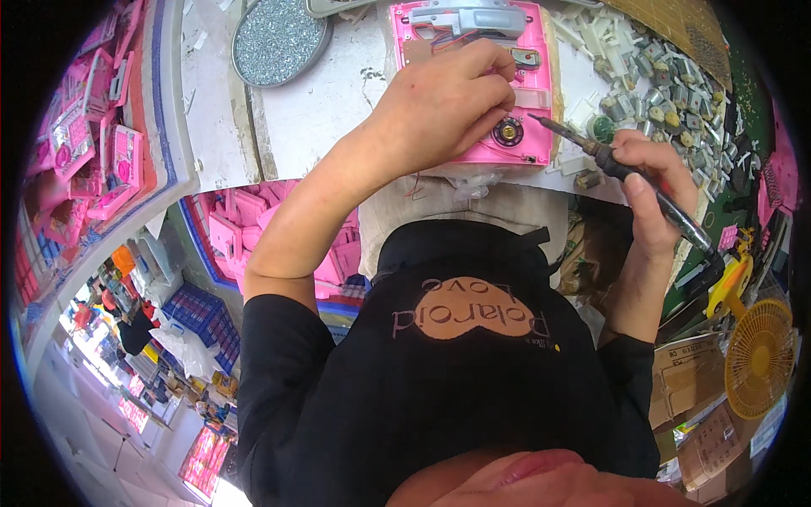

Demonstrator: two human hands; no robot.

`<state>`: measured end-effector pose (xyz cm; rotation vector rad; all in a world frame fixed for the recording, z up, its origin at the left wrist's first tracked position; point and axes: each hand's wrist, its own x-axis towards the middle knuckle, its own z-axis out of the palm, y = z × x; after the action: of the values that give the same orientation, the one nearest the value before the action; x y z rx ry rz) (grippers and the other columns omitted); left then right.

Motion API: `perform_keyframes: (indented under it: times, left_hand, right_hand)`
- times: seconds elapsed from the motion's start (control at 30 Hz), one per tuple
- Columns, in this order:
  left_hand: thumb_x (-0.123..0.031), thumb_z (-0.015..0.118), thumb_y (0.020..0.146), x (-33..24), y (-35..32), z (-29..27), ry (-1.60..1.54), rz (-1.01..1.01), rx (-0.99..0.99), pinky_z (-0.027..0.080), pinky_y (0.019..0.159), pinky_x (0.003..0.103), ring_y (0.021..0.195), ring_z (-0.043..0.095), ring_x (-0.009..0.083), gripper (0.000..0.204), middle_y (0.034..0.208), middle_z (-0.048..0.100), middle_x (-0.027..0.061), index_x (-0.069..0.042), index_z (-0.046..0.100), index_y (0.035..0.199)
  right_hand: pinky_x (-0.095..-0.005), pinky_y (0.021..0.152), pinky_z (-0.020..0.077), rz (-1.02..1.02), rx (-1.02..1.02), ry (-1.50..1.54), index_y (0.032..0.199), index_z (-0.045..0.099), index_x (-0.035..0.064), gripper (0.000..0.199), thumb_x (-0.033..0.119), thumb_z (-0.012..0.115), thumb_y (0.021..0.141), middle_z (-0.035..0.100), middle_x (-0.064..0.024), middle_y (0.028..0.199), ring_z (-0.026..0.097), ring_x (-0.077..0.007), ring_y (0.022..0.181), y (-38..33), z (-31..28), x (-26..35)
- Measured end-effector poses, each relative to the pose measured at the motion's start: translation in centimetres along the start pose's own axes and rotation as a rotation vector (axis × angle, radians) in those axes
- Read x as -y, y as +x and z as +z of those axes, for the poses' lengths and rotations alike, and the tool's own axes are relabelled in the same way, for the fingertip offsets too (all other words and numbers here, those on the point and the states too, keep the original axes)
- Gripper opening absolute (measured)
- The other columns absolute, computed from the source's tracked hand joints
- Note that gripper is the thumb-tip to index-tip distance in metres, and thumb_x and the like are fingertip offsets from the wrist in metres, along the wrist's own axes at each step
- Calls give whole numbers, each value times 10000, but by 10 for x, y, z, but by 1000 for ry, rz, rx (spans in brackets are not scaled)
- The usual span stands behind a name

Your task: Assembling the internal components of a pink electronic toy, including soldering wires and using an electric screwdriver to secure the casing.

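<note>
Far left we see a curved white shelf [173, 127] with a blue rim, loaded with pink toy housings [93, 127]. Below it, off the counter's near edge, sits a bin of more pink shells [245, 224], then blue crates [203, 317] and a cluttered floor further down.

The counter [321, 110] is white, scuffed and chipped. At its far edge, left of centre, sits a round metal tray of small screws [279, 38].

Our left hand [443, 106] reaches across to the counter's middle and rests on the pink toy back panel [524, 101], which lies flat near the near edge. Left fingers [490, 72] are curled together on the panel, pinching something small near a red wire; what exactly, we cannot tell. A round speaker [508, 131] sits in the panel's near corner.

Our right hand [646, 182] hovers at the near edge, right of the panel, fingers clamped on a dark soldering iron [629, 173]. Its tip points left, just beside the speaker; whether it is touching, we cannot tell.

Right half of the counter: a heap of small motors and white plastic parts [659, 93]. Beyond the right edge, a green mat [743, 110], a yellow fan [760, 355] and cardboard boxes [684, 376] below.
</note>
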<state>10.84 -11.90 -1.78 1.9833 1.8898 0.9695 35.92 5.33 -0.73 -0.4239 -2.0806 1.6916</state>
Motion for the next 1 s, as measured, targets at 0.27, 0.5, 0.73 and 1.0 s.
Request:
perform_keyframes:
  times: [0.27, 0.5, 0.73, 1.0]
  left_hand:
    - [-81, 761, 816, 1, 0, 1, 20, 12, -27, 510, 772, 353, 932, 644, 262, 139, 1079, 641, 61, -78, 678, 926]
    - [-80, 763, 813, 1, -1, 4, 35, 31, -53, 530, 751, 352, 910, 650, 260, 145, 1076, 640, 61, -75, 672, 927]
    - [-76, 766, 808, 1, -2, 5, 36, 27, -55, 532, 749, 354, 930, 654, 256, 158, 1071, 639, 61, -73, 665, 930]
    - [-72, 760, 813, 0, -2, 4, 31, 26, -48, 533, 748, 358, 935, 653, 256, 144, 1065, 639, 60, -71, 663, 920]
  right_hand:
    - [-302, 745, 498, -109, 107, -42, 1018, 691, -41, 236, 126, 677, 852, 695, -128, 946, 641, -208, 824, 12, 10, 0]
    - [-305, 727, 496, -142, 131, -61, 1009, 690, -35, 216, 110, 675, 849, 700, -126, 934, 643, -213, 818, 17, 12, 1]
    - [-295, 709, 492, -130, 137, -86, 1012, 696, -26, 214, 112, 677, 849, 699, -118, 928, 637, -206, 800, 18, 15, 3]
    - [-286, 766, 485, -80, 49, -67, 1008, 697, -39, 237, 120, 684, 832, 690, -139, 995, 631, -192, 848, 5, 3, 4]
